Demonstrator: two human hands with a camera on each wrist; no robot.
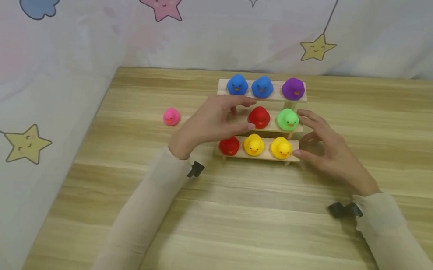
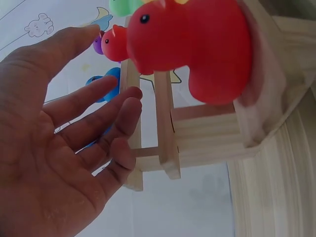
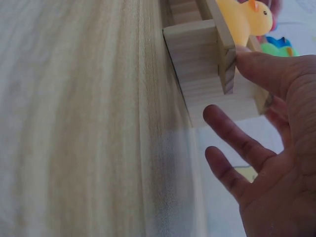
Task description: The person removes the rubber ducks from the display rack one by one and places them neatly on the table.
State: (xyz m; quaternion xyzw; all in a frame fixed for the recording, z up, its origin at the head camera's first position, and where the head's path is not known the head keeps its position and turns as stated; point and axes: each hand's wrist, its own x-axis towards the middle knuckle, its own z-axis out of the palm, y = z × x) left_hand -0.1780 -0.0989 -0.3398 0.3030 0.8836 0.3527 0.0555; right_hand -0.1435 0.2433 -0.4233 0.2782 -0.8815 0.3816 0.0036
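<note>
A three-tier wooden shelf carries several small rubber ducks. My left hand reaches over its left side, thumb tip right by the red duck on the middle tier. In the left wrist view that palm holds nothing, its fingers loosely spread beside the front red duck. At the right end, my right hand has its thumb tip at the front tier's end, close to a yellow duck. Its index finger reaches near the green duck; the lower fingers extend apart in the right wrist view.
Two blue ducks, one being the left blue duck, and a purple duck sit on the top tier. Another yellow duck is on the front tier. A pink duck lies on the wooden table, left of the shelf.
</note>
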